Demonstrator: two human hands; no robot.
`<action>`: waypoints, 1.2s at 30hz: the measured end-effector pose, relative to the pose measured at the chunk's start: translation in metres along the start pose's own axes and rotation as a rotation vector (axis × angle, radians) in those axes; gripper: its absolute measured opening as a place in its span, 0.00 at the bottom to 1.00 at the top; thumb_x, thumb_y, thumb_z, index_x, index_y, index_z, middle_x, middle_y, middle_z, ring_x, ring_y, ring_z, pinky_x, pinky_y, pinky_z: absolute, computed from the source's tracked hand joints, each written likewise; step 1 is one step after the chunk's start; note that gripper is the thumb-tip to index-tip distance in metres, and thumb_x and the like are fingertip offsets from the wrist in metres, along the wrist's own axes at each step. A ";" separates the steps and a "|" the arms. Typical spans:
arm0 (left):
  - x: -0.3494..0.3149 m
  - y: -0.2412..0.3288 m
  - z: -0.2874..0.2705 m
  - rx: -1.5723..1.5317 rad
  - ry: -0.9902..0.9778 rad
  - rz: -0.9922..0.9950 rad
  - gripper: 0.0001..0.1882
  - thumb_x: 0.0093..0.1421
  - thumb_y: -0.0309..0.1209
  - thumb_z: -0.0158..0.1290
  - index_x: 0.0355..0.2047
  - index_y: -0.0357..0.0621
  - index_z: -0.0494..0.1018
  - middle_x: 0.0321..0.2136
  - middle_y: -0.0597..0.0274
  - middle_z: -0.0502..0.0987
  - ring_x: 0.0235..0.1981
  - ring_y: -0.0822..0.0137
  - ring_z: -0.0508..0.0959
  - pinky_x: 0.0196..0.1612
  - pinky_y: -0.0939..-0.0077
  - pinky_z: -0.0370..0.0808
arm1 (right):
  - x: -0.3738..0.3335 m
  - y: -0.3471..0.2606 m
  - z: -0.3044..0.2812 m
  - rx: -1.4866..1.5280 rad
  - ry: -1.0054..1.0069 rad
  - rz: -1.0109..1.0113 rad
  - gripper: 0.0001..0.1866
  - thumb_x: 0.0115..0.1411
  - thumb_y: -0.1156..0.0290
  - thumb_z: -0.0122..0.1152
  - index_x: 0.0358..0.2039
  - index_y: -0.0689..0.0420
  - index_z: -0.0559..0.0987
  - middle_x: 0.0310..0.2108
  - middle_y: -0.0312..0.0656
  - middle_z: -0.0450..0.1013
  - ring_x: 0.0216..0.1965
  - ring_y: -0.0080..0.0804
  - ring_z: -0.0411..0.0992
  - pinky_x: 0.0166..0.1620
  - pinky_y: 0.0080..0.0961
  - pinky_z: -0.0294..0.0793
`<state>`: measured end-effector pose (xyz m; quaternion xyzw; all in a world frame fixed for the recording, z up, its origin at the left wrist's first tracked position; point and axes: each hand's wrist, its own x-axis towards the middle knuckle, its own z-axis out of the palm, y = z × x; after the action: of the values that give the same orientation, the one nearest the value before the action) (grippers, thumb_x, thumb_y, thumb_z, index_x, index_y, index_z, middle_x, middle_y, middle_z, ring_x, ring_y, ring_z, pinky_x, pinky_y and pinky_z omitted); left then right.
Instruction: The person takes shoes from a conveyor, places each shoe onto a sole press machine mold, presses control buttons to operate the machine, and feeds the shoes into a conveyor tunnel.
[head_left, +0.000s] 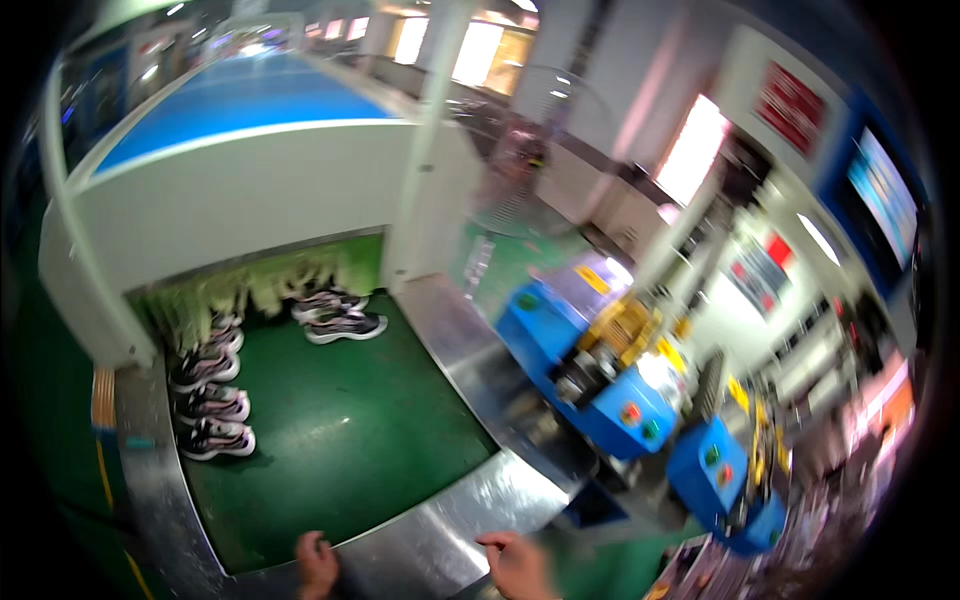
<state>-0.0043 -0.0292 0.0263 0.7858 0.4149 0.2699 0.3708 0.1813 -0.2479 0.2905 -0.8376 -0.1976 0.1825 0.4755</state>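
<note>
At the lower edge, my left hand (pixel 316 566) is over the near metal rim of a green conveyor belt (pixel 340 470), its fingers loosely bent and nothing in them. My right hand (pixel 518 566) is farther right by the same rim, a finger stretched to the left, and it holds nothing; its back is blurred. Several dark sneakers (pixel 217 439) with white soles stand in a row along the belt's left side. Another sneaker (pixel 345 327) lies near the far middle, with more beside it at a fringed curtain (pixel 270 278). Both hands are well apart from the shoes.
A white housing (pixel 240 190) with a blue top belt (pixel 260 95) rises behind the curtain. To the right stand blue machines (pixel 625 410) with red and green buttons and yellow parts. The metal frame (pixel 440 535) edges the green belt. A screen (pixel 880 195) hangs upper right.
</note>
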 end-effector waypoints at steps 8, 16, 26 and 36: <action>0.040 -0.132 -0.051 0.229 0.339 -0.161 0.06 0.47 0.21 0.49 0.29 0.37 0.69 0.27 0.52 0.73 0.29 0.50 0.72 0.35 0.59 0.68 | 0.349 -0.032 0.255 -0.835 -0.674 -0.970 0.35 0.47 0.65 0.63 0.54 0.64 0.62 0.53 0.58 0.62 0.54 0.51 0.62 0.56 0.37 0.63; 0.075 -0.190 -0.040 0.138 0.331 -0.137 0.07 0.42 0.20 0.50 0.25 0.38 0.69 0.25 0.55 0.73 0.24 0.56 0.73 0.29 0.66 0.68 | 0.568 -0.085 0.435 -1.434 -0.279 -0.681 0.38 0.41 0.62 0.69 0.52 0.60 0.65 0.47 0.54 0.69 0.49 0.52 0.67 0.51 0.38 0.67; 0.045 -0.133 -0.056 0.303 0.355 -0.136 0.07 0.42 0.22 0.51 0.25 0.40 0.70 0.26 0.56 0.73 0.27 0.55 0.74 0.30 0.63 0.69 | 0.275 0.021 0.256 -0.725 -0.506 -0.587 0.26 0.33 0.58 0.75 0.33 0.57 0.78 0.29 0.46 0.75 0.27 0.39 0.75 0.32 0.31 0.75; 0.064 0.131 -0.022 -1.333 -1.068 -0.757 0.44 0.54 0.59 0.47 0.57 0.32 0.56 0.50 0.46 0.68 0.48 0.58 0.72 0.51 0.64 0.69 | 0.102 -0.031 -0.002 -0.487 -0.592 -1.291 0.21 0.49 0.72 0.56 0.46 0.56 0.72 0.48 0.43 0.69 0.49 0.37 0.69 0.49 0.31 0.72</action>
<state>0.0719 -0.0167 0.1524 0.2433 0.1772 -0.0833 0.9500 0.2645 -0.1832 0.3068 -0.5527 -0.8040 0.0364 0.2164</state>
